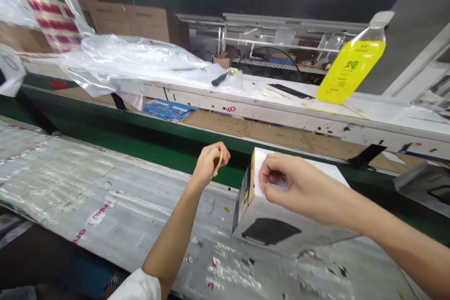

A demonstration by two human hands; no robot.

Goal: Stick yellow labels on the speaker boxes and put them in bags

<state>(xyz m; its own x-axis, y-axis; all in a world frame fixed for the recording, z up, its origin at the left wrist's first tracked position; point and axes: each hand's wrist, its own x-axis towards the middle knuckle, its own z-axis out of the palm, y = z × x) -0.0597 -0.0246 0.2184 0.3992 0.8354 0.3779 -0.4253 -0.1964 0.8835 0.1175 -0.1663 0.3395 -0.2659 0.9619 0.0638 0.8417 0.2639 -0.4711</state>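
The white, tan-edged carton (311, 234) bore a dark print (270, 231). The left hand (208, 163) gripped a thin tan strip (218, 164); the right hand (293, 183) curled over the carton, closure indeterminable.

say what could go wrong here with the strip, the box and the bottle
The thin strip held in the left hand could crease or slip. The white box stands near the far edge of the table; a push might tip it over. The bottle on the shelf could topple if bumped.

Head-worn view, facing forward, angled down, close range
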